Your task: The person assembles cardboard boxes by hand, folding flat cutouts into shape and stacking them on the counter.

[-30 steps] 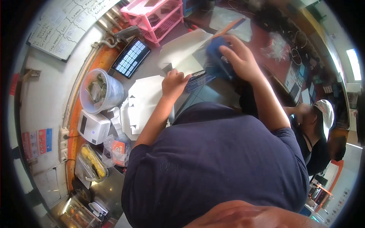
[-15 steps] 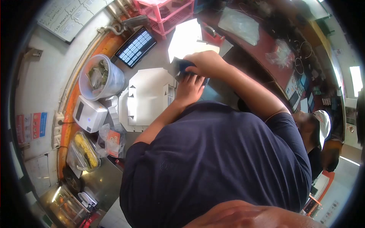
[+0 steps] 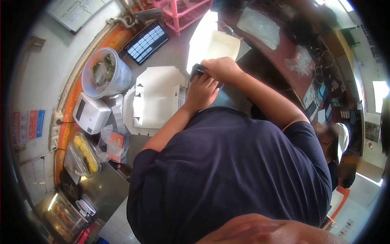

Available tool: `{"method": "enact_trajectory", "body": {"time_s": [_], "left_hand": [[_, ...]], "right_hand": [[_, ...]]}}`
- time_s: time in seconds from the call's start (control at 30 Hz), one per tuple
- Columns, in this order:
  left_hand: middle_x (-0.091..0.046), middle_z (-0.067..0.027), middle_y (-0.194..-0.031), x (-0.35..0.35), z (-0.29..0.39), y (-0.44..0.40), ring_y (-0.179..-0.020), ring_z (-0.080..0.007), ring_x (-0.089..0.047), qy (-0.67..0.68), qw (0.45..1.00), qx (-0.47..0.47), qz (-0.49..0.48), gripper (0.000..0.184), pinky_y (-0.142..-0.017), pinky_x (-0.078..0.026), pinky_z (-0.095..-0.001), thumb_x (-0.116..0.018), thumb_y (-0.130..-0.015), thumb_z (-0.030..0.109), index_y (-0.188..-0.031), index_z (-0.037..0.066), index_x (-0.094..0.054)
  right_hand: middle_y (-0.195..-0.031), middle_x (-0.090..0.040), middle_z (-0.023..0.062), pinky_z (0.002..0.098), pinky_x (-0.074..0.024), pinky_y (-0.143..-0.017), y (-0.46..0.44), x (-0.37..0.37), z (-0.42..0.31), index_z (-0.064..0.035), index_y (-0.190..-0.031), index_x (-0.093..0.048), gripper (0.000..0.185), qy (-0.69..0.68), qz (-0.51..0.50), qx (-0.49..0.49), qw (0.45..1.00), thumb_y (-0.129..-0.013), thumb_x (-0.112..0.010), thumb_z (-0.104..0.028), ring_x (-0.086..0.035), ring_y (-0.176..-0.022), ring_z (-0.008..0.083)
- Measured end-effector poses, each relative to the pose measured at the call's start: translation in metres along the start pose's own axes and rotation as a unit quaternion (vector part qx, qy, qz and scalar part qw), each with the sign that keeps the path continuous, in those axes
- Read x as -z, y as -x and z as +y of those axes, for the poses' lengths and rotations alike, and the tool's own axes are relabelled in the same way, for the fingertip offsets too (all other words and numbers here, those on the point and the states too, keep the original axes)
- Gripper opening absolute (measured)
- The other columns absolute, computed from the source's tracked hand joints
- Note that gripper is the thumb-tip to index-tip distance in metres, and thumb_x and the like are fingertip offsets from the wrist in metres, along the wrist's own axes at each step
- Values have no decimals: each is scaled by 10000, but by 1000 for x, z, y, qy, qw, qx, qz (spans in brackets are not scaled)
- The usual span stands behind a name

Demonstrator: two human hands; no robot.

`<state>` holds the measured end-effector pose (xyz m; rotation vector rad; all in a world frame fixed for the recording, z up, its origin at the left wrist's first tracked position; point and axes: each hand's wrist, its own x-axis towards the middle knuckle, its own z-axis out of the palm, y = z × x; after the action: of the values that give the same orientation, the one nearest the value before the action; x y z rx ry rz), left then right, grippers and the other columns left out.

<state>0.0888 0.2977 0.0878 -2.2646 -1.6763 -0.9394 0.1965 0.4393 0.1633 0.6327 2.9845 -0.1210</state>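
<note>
Head view: your right hand (image 3: 223,70) is clamping its fingers on a dark item (image 3: 197,70) just beside the open white box (image 3: 223,46); your left hand (image 3: 202,92) is lying over the item, whether gripping I cannot tell.

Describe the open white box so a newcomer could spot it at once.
Find the grey counter. Just beyond the right hand is the open white box. Unlike the flat white cardboard stack to its lower left, it is folded into shape.

Food shop, prob. takeaway (edges blurry): flat white cartons (image 3: 158,95), tablet (image 3: 146,42) w/ button grid, "Teh manis" whiteboard (image 3: 83,12).
</note>
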Motion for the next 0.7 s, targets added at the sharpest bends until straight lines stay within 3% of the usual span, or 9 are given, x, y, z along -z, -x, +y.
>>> {"method": "enact_trajectory", "body": {"time_s": [0.13,0.27,0.47,0.53,0.7], "left_hand": [[-668,-79,-1255,-5,-2,-3,-1330,-290,-558,25,1000,1,-2,474,-1048,-417,-487,-760,-876,230,-1321,86,-684],[-676,-84,-1208,-4,-1,-2,-1260,-299,-581,32,999,7,-12,464,-1019,-437,-473,-751,-889,244,-1320,86,-684],[-664,-120,-1151,-12,-1,11,-1103,-330,-626,94,992,65,-50,486,-954,-471,-480,-741,-900,253,-1340,62,-662],[-658,-127,-1151,-10,0,10,-1087,-338,-632,120,987,81,-74,498,-951,-477,-483,-743,-898,251,-1348,56,-653],[-657,-110,-1170,-5,1,7,-1106,-314,-632,101,994,47,-16,511,-921,-512,-464,-746,-895,239,-1360,52,-647]], "right_hand": [[-967,-752,82,458,-591,-722,-4,-11,16,-102,-1093,-610,187,-8,-12,7,1000,-997,-664,-254,-765,-880,328],[-991,-759,105,474,-579,-740,-2,2,7,-104,-1126,-621,223,-21,-53,2,998,-1007,-664,-288,-752,-893,364],[-993,-754,148,481,-562,-759,7,49,-13,-134,-1220,-662,278,-143,7,-8,990,-1023,-653,-331,-727,-895,404],[-1005,-757,151,479,-562,-776,5,41,-8,-142,-1254,-665,300,-130,2,22,991,-1025,-651,-335,-728,-914,397],[-1029,-763,134,478,-566,-778,-4,22,1,-160,-1280,-672,314,-76,-48,18,996,-1023,-653,-339,-734,-926,375]]}}
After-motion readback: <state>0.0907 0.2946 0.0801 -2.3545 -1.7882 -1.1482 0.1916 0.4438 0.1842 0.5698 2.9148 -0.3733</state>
